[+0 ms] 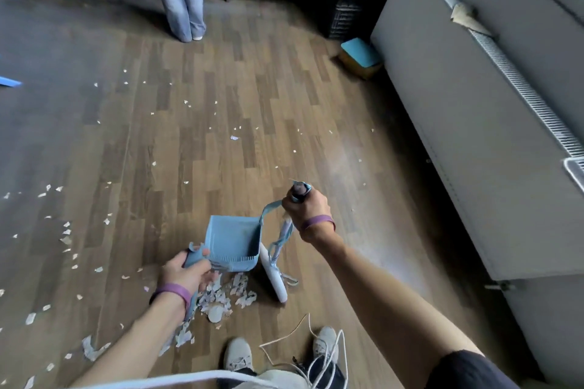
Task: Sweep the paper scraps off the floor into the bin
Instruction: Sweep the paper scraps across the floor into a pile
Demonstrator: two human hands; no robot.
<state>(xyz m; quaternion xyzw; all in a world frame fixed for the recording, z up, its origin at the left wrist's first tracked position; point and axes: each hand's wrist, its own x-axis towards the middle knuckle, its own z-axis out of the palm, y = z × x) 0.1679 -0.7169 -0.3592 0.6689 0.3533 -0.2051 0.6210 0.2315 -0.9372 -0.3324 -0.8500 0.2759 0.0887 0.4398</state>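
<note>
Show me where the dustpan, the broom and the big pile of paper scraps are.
dustpan (234, 238), head view, on its inner floor.
broom (274, 278), head view, on its white lower end.
pile of paper scraps (227, 294), head view, middle of the heap.

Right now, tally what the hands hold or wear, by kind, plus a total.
dustpan: 1, held by the left hand
broom: 1, handle gripped by the right hand
purple wristbands: 2, one on each wrist
Total: 4
</note>
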